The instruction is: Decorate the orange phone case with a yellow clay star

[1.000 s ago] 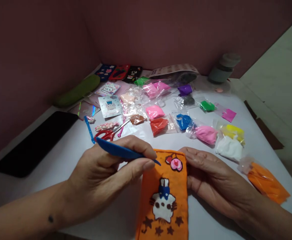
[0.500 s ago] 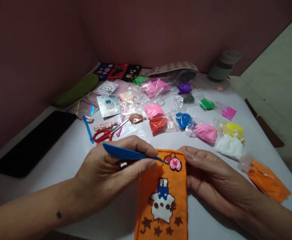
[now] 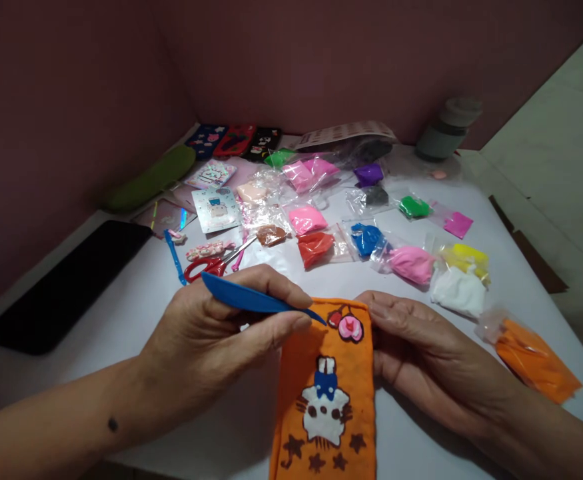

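Observation:
Pinched between the thumb and fingers of my left hand [image 3: 216,333] is a blue plastic clay modelling tool [image 3: 244,299]. Its thin tip touches or hovers just over the orange clay-covered case [image 3: 296,373], left of a red and pink cherry decoration [image 3: 350,328]. My right hand [image 3: 416,353] grips the case's upper right edge, thumb near the corner and the other fingers partly hidden behind. A white cat in blue clothes [image 3: 325,410], upside down to me, and several brown stars decorate the case. Its lower end runs out of view.
Several bags of coloured clay lie across the white table, including orange [image 3: 536,360], white [image 3: 458,293] and red [image 3: 315,249]. Red-handled scissors [image 3: 211,267] and a black phone-like slab [image 3: 66,287] lie left. Decorated cases [image 3: 235,141] and a jar [image 3: 444,133] stand at the back.
The blue tool's wide rear end has tipped upward and slightly left as my left hand shifted a little. Its tip stays near the same spot; my right hand and the case hardly move.

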Available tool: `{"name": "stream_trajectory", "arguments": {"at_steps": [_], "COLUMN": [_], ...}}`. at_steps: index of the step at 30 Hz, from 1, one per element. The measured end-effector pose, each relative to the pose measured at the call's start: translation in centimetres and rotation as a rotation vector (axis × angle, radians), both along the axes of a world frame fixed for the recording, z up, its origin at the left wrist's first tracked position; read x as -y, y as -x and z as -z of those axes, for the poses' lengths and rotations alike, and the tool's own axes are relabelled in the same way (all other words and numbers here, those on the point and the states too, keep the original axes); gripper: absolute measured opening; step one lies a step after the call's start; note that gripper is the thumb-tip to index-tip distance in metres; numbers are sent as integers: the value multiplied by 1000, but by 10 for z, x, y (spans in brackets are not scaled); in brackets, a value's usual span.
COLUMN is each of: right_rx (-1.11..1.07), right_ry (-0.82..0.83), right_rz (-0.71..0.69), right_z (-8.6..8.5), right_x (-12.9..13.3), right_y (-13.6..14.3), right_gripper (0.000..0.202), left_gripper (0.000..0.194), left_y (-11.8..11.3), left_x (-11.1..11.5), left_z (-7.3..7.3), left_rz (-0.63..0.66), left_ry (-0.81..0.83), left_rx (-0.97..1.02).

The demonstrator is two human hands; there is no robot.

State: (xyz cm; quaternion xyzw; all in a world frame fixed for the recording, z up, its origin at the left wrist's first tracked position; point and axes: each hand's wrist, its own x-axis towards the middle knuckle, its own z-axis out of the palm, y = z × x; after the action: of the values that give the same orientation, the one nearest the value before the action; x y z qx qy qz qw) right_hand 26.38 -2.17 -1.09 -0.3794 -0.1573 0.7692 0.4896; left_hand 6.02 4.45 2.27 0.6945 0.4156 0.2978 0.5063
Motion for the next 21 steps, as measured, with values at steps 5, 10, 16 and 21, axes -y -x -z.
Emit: {"name": "stream_trajectory", "arguments": {"at_steps": [5, 10, 16, 21], "right_rx": [-25, -33, -39, -53], "right_ry": [-9, -5, -7, -18], "right_rz": [6, -17, -9, -10], "right_z": [2, 1, 0, 1], "right_x": [1, 1, 2, 1], "right_y": [-1, -2, -3, -2], "right_gripper": [12, 10, 10, 10], "left_gripper": [6, 10, 11, 10], "left_y": [-2, -3, -1, 0], "left_x": [0, 0, -2, -3], "left_z": [-3, -2, -2, -3], "left_rz": [-9, 15, 51, 74], "left_ry": [-38, -145, -181, -211], "left_rx": [3, -8, 1, 5]}}
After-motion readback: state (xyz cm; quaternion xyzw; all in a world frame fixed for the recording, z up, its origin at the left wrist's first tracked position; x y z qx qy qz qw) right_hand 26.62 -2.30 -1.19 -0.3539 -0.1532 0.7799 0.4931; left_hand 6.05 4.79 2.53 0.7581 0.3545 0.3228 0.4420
